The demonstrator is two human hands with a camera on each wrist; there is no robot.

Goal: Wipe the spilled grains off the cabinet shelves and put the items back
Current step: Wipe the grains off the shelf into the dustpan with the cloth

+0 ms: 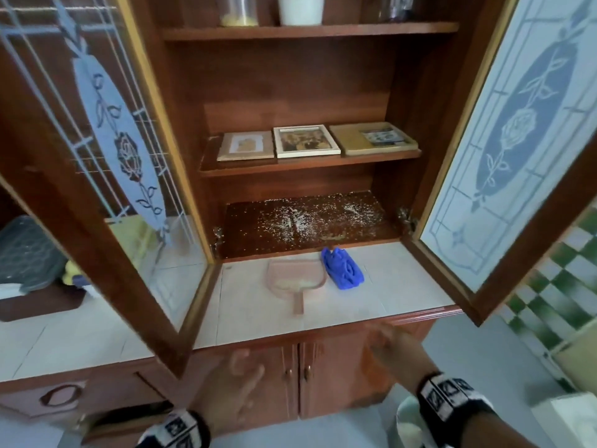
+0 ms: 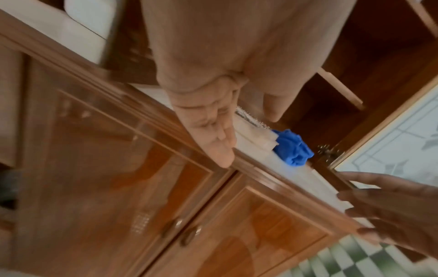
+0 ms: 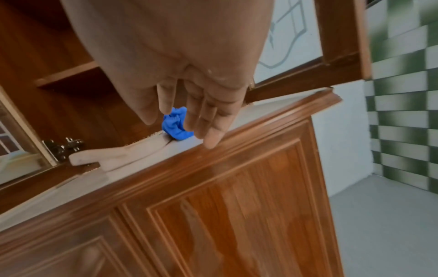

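White grains (image 1: 300, 218) lie scattered over the bottom cabinet shelf (image 1: 355, 234). On the tiled counter (image 1: 371, 295) in front of it sit a pink dustpan (image 1: 295, 279) holding some grains and a crumpled blue cloth (image 1: 342, 268) (image 2: 292, 148) (image 3: 175, 125). My left hand (image 1: 240, 379) (image 2: 213, 131) hangs open below the counter edge, in front of the lower doors. My right hand (image 1: 384, 337) (image 3: 201, 116) is open at the counter's front edge, just short of the cloth. Neither hand holds anything.
Both glass doors (image 1: 106, 163) (image 1: 517, 140) stand wide open on either side. Three framed pictures (image 1: 307, 140) lie flat on the middle shelf; jars (image 1: 300, 9) stand on the top one. A dark tray (image 1: 29, 250) sits on the counter at far left.
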